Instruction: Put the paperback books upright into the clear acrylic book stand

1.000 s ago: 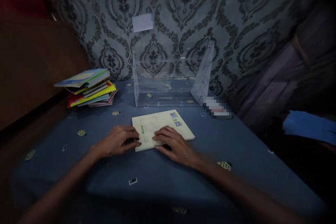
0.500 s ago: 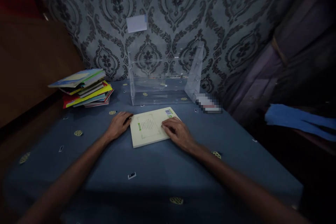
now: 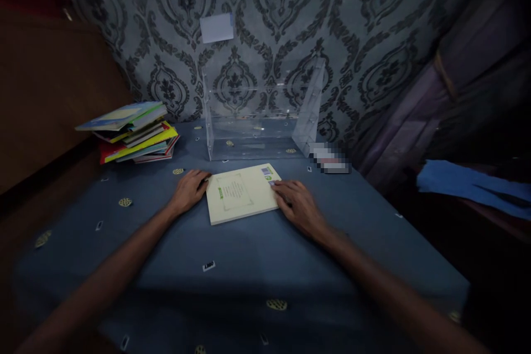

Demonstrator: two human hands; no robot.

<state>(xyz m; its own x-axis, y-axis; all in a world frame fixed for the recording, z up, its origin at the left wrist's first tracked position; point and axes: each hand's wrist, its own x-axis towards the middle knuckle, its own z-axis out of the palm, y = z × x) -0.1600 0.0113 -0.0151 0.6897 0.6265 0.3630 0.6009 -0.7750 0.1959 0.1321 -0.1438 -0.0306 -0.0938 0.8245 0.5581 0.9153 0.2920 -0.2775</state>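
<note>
A pale yellow book [image 3: 243, 193] lies flat on the blue tablecloth [image 3: 232, 265], back cover up. My left hand [image 3: 188, 191] rests at its left edge, fingers curled against the side. At the book's right edge lies my right hand [image 3: 299, 207], with its fingertips on the cover near the corner. Both hands press lightly on the book's sides. Just behind the book stands a clear acrylic rack [image 3: 259, 116], with nothing in it.
A stack of several colourful books [image 3: 133, 133] sits at the back left. A wooden panel [image 3: 45, 94] lines the left side. Patterned wallpaper with a white note [image 3: 215, 27] is behind. A blue cloth [image 3: 464, 185] lies at the right beyond the table edge.
Both hands slid from the book's near edge outward to its left and right sides. The book sits a little farther from me and straighter.
</note>
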